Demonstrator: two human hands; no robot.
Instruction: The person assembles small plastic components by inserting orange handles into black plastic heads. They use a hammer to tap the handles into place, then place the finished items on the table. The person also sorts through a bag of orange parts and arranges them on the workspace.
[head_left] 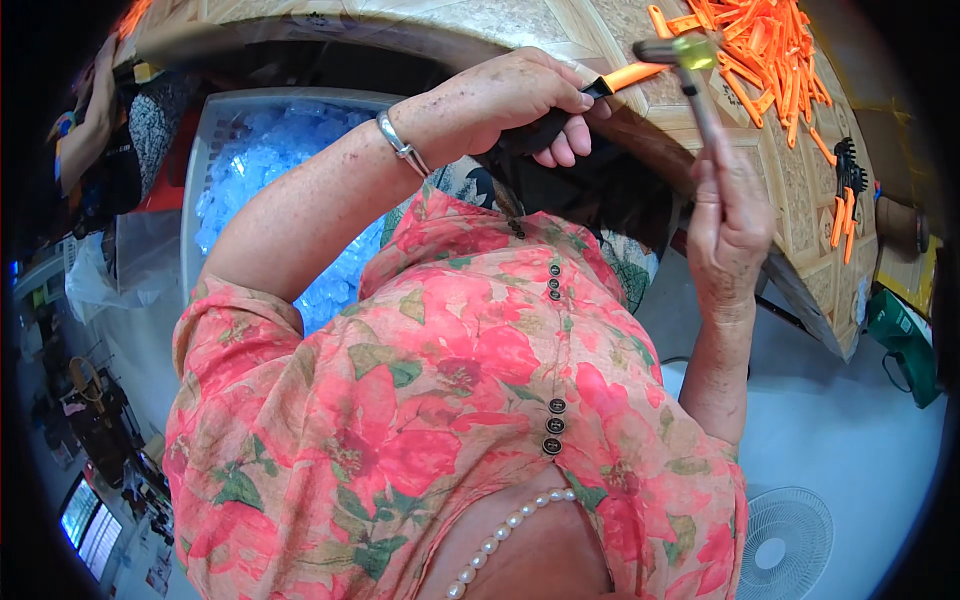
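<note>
My left hand (530,100) is closed around a black piece (545,133) near the table's edge; the hand hides much of it. An orange handle (635,76) sticks out of the black piece to the right, over the tabletop. My right hand (735,215) grips the shaft of a hammer (700,105), held upright and blurred. Its head has a dark end and a yellow end (694,52), close to the tip of the orange handle. Whether the hammer touches the handle, I cannot tell.
Loose orange handles (770,50) lie heaped on the patterned wooden table (580,28). Black toothed pieces (850,165) sit at its right side. To my left stands a white crate (200,150) of clear bluish plastic pieces. A fan (785,550) is at lower right.
</note>
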